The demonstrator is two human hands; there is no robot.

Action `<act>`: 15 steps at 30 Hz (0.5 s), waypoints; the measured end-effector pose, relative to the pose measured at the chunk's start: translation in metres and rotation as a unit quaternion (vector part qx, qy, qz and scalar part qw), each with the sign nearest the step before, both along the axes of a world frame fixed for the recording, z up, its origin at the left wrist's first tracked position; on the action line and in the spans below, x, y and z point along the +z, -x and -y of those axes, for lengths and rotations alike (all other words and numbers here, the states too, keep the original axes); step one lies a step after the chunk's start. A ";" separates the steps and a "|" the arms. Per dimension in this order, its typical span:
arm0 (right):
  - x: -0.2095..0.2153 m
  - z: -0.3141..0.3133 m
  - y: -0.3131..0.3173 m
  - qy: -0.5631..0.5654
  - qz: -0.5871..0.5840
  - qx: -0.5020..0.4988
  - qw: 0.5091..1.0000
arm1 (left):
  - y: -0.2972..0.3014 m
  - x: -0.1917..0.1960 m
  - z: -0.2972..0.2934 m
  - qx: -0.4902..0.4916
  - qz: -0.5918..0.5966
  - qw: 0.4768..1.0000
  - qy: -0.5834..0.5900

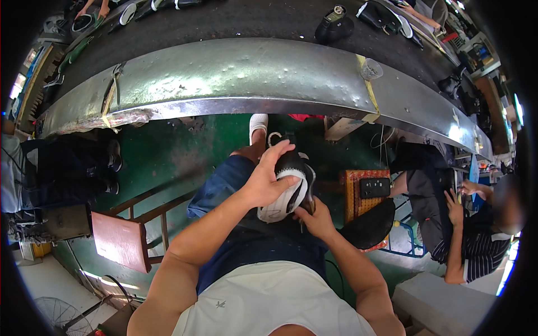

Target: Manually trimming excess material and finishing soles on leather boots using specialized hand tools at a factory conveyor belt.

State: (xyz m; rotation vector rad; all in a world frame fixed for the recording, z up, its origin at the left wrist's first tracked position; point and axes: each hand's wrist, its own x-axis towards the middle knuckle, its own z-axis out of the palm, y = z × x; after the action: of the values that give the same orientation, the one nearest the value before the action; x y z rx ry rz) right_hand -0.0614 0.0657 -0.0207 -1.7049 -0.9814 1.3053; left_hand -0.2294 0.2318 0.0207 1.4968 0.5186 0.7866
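Over my lap I hold a black and white shoe point(278, 211), its white part toward me and its black part pointing toward the bench. My left hand point(268, 180) grips it from the left, with the thumb across the white part and the fingers along the black part. At the near right end of the shoe, my right hand point(317, 219) is closed on its edge. Whether those fingers also hold something small, I cannot make out. A pale curved piece point(274, 138) shows just beyond my left fingertips.
A metal-edged bench point(235, 75) with a dark conveyor belt point(252, 22) spans the front, carrying shoes and a black shoe form point(334, 27). A clear cup point(371, 69) sits on the metal edge. Left is a wooden stool point(120, 239); right, a patterned seat point(358, 210) and a seated co-worker point(487, 224).
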 end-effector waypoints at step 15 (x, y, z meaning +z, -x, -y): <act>0.021 -0.049 -0.008 0.007 0.003 0.162 0.987 | 0.030 -0.072 -0.036 -0.030 -0.151 0.982 0.110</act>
State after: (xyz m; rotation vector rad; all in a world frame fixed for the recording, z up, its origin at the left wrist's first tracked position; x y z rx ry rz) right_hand -0.0537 0.1150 0.0006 -1.6060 -1.2960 1.5156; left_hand -0.2593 0.2682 -0.0515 1.4235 0.7582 0.4394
